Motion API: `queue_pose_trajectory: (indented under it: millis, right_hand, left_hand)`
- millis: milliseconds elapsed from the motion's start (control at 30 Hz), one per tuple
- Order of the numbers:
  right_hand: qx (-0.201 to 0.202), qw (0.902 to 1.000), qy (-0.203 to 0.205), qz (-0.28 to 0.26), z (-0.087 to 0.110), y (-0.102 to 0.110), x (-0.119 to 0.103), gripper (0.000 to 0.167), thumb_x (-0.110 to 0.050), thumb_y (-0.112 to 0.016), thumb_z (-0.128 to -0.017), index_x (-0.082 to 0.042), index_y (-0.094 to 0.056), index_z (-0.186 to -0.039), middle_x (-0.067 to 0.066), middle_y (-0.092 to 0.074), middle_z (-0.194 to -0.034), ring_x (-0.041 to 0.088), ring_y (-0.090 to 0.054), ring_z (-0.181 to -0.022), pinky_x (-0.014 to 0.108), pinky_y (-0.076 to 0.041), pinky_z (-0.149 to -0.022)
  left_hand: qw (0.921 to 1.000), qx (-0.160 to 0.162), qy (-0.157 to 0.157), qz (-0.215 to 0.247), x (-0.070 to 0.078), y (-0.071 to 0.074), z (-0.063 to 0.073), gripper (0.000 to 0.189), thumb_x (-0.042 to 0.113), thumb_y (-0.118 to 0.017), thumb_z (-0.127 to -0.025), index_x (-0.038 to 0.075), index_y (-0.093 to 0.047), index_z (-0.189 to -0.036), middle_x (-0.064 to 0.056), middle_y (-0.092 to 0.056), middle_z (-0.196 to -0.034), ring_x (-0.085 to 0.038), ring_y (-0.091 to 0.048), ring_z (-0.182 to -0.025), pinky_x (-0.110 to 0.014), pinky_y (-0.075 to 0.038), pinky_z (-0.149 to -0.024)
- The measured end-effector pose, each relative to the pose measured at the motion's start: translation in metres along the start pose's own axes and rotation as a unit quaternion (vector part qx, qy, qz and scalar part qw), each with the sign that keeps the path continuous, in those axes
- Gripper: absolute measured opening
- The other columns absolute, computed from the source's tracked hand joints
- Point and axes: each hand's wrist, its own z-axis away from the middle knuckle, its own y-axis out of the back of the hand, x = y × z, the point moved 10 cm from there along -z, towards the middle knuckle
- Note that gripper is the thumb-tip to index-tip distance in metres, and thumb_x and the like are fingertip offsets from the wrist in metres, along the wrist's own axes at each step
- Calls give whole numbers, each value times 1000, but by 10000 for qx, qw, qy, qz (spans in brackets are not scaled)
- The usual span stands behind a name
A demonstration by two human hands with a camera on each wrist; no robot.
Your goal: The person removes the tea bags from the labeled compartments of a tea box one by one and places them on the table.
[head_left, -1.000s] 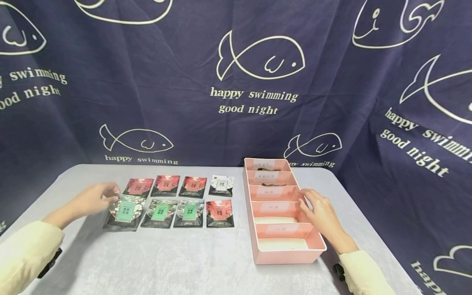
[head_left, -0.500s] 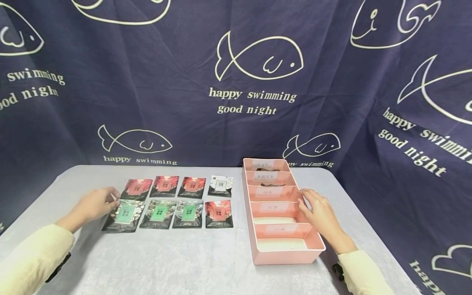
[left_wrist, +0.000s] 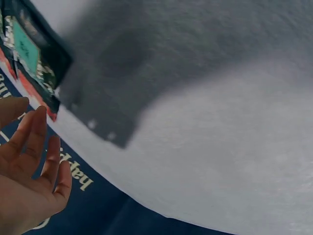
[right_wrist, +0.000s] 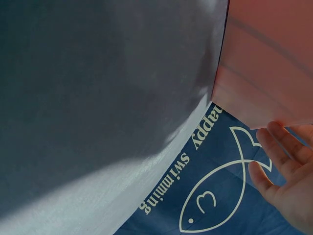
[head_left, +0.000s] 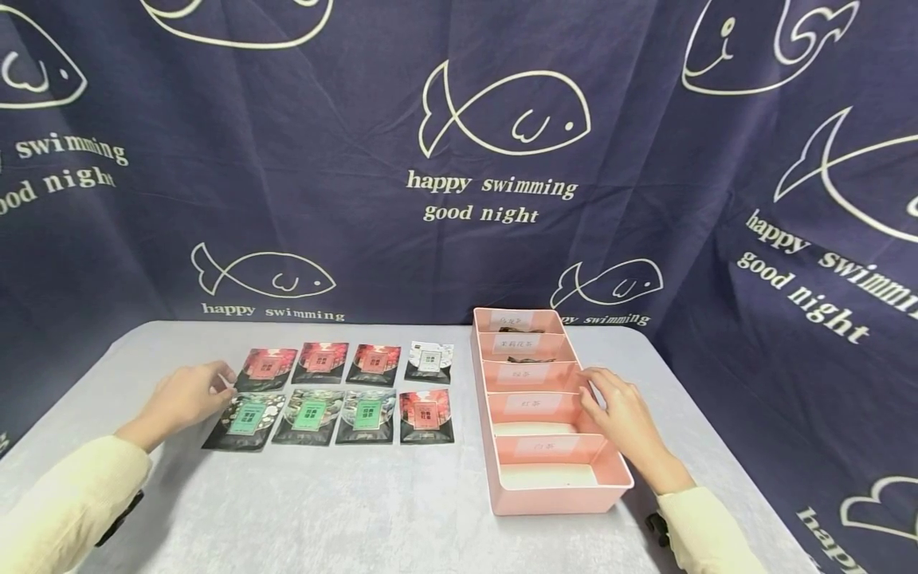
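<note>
My left hand [head_left: 192,395] hovers at the upper left corner of a black tea packet [head_left: 246,421] with a green label and white flowers. Loosely spread, its fingers [left_wrist: 36,132] hold nothing in the left wrist view, close beside that packet [left_wrist: 29,46]. A red packet [head_left: 266,367] lies just behind, near the fingertips. On the right, my right hand [head_left: 625,418] rests its fingertips at the right rim of a pink divided box [head_left: 552,501]. Those fingers [right_wrist: 281,147] are relaxed at the box's edge in the right wrist view.
Two green-labelled packets [head_left: 308,416] and a red one [head_left: 426,416] continue the front row. Behind lie two more red packets [head_left: 321,363] and a white one [head_left: 429,361]. Dark packets [head_left: 531,359] show in the box's two far compartments. A dark blue fish-print cloth [head_left: 358,199] hangs behind the table [head_left: 323,510].
The flowered packet, earlier raised toward the back at its top edge, now lies flat in the front row. My left hand has shifted slightly right and down; the right hand stays put.
</note>
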Motion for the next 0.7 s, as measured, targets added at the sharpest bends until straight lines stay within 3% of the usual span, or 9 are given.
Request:
queue_pose_trajectory:
  millis: [300,533,700]
  right_hand:
    - [8,10000,5,15,1,0,0,23,-10,-58,-81,1,-63,-101,16,-64,-100,34,-60,-94,51,-43,-75]
    - [19,10000,-25,7,1,1,1,23,-10,-58,-81,0,-63,-101,16,-64,-101,34,-61,-93,51,-44,-76]
    - [31,10000,-32,-27,1,1,1,23,-9,-59,-81,0,-63,-102,16,-64,-101,34,-61,-92,51,-44,-77]
  left_hand:
    - [9974,347,-579,-244,40,0,-12,34,19,-65,-78,-3,-58,-103,-7,-66,-78,-29,-61,-72,-47,-46,-64]
    - [9918,616,-1091,-270,81,-4,-17,23,17,-68,-75,6,-62,-95,0,-65,-78,-27,-60,-76,-47,-46,-67]
    - [9875,682,-1379,-356,111,-9,-19,26,17,-68,-76,7,-62,-100,0,-66,-82,-26,-59,-82,-47,-45,-72]
